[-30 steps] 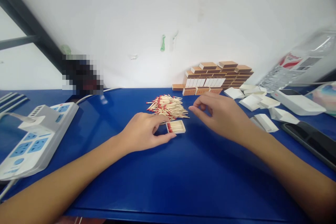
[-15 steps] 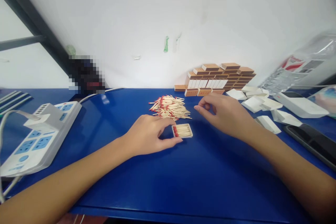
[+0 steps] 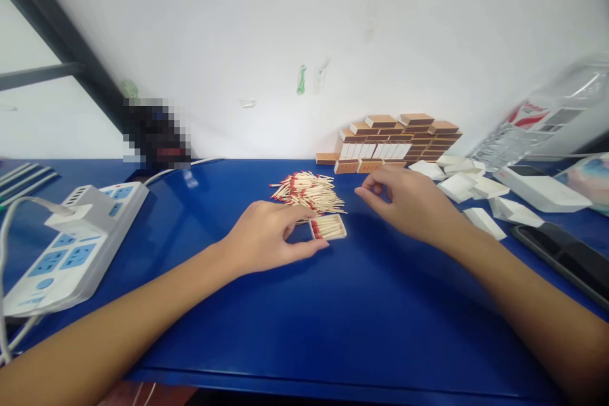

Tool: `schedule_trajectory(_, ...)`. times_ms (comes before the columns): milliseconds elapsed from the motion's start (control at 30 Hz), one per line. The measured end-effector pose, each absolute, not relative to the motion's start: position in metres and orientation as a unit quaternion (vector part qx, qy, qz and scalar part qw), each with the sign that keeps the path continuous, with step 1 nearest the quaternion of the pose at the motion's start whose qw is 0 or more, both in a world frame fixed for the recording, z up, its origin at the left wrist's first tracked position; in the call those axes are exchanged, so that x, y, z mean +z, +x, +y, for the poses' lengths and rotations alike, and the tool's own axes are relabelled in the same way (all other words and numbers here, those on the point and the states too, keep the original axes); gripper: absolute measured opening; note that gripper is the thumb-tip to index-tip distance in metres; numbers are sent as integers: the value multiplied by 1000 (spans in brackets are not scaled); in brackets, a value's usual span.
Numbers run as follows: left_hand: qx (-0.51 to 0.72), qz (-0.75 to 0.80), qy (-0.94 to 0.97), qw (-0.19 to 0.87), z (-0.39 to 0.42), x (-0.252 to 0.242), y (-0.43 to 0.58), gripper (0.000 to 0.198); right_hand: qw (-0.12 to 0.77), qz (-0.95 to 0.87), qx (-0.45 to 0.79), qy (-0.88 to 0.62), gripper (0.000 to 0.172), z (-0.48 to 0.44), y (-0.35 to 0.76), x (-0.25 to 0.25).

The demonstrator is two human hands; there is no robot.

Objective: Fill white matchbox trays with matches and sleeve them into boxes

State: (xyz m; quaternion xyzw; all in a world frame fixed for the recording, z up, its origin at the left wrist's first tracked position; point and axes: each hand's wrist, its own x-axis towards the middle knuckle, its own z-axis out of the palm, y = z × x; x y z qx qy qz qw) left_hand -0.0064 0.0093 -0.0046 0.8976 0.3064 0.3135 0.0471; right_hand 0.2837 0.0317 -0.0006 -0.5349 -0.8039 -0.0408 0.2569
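My left hand [image 3: 269,238] grips a small white matchbox tray [image 3: 339,234] between thumb and fingers at its left end. Inside the tray lies a row of matches [image 3: 328,226], their red heads towards that hand. Just behind it on the blue table is a loose pile of red-tipped matches [image 3: 311,191]. To the right of the pile, my right hand [image 3: 404,200] hovers with fingers curled in towards the thumb. Nothing shows between its fingertips.
Stacked matchboxes [image 3: 423,139] stand against the wall. White empty trays [image 3: 459,187], a white box-shaped device [image 3: 542,190], a phone [image 3: 566,260] and a leaning plastic bottle [image 3: 528,120] are on the right. A power strip [image 3: 76,254] with cables lies at left.
My left hand has shifted the matchbox tray slightly away from me and to the left, tilting it a little. My right hand has hardly moved.
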Motion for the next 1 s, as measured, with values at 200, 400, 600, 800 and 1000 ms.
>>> schedule_trajectory(200,319,315,893,47,10,-4,-7,36,252,-803,-45,-538,22,34,288,-2)
schedule_trajectory(400,315,320,891,71,9,-4,-6,38,244,-803,-36,-542,23,33,285,-1)
schedule_trajectory(600,300,315,896,96,10,-7,-7,37,262,-727,30,-633,19,49,324,21)
schedule_trajectory(800,295,306,901,87,9,-13,-6,36,381,-529,113,-750,13,68,388,28)
schedule_trajectory(1000,325,311,891,64,10,-15,-5,36,487,-436,135,-744,17,80,393,31)
